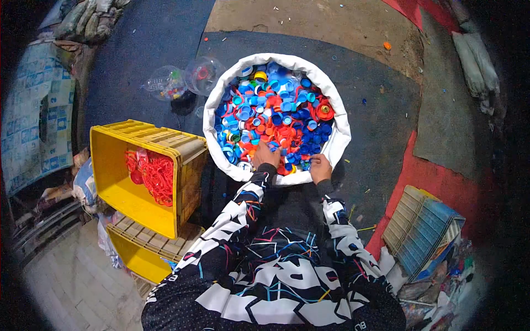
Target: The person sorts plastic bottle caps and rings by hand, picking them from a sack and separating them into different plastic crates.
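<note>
A white sack [341, 105] with a rolled rim stands in front of me, filled with loose plastic bottle caps [284, 113], mostly blue and red, some white and yellow. My left hand [266, 156] reaches over the near side of the sack, its fingers bent down among the caps beside a blue one. What those fingertips grip, if anything, is hidden. At the near right rim is my right hand [320, 168], thumb and fingers drawn together by the caps. Anything in that pinch is too small to name.
Left of the sack, a yellow crate [124, 190] lies tipped, with red stringy plastic [157, 179] inside; another yellow crate [146, 256] sits below it. Clear plastic containers [204, 75] lie beyond. A blue-grey crate [422, 231] and piled bags [441, 298] are at right.
</note>
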The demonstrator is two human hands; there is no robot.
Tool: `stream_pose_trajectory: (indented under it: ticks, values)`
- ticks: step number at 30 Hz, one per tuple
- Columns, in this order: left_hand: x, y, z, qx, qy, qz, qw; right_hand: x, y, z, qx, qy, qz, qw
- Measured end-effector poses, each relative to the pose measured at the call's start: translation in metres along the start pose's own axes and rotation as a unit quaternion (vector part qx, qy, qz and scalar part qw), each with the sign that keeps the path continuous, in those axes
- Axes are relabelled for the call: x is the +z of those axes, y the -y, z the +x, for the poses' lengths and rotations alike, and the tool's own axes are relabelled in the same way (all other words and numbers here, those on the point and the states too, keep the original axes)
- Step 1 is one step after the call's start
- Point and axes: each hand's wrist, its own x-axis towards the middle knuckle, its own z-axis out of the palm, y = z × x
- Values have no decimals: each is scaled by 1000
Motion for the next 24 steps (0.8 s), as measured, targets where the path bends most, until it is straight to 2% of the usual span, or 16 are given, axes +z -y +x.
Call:
stream_pose_trajectory:
  ticks: [5, 7, 8, 11, 12, 13, 15, 16, 17, 19, 21, 24]
  values:
    - [6, -1, 4, -28, -19, -71, 997, 8, 7, -10, 25, 25, 44, 998]
    - [12, 7, 7, -38, -20, -122, 992, 21, -3, -6, 22, 30, 23, 999]
    - [11, 9, 7, -56, -7, -172, 983, 19, 7, -6, 17, 39, 4, 999]
    - [16, 38, 12, -20, -60, -296, 953, 21, 33, -4, 1, 84, 11, 996]
    - [-19, 21, 0, -97, -3, -362, 927, 17, 50, -5, -15, 108, -8, 994]
    - [-8, 43, 9, -42, -65, -337, 938, 19, 61, -5, -32, 132, -27, 990]
    - [-8, 71, 19, -53, -49, -481, 874, 33, 66, -5, -125, 136, -55, 981]
    - [-12, 79, 18, -93, -20, -573, 814, 41, 69, -5, -177, 120, -69, 975]
    - [-25, 78, 15, -96, -28, -561, 822, 49, 74, -7, -227, 104, -82, 965]
    - [-45, 84, 10, -120, 59, -636, 760, 59, 88, -12, -192, 157, -161, 955]
    - [-55, 97, 10, -133, 106, -638, 751, 72, 92, -12, -150, 194, -211, 946]
    - [-63, 105, 4, -141, 163, -648, 731, 85, 83, -7, -155, 195, -248, 936]
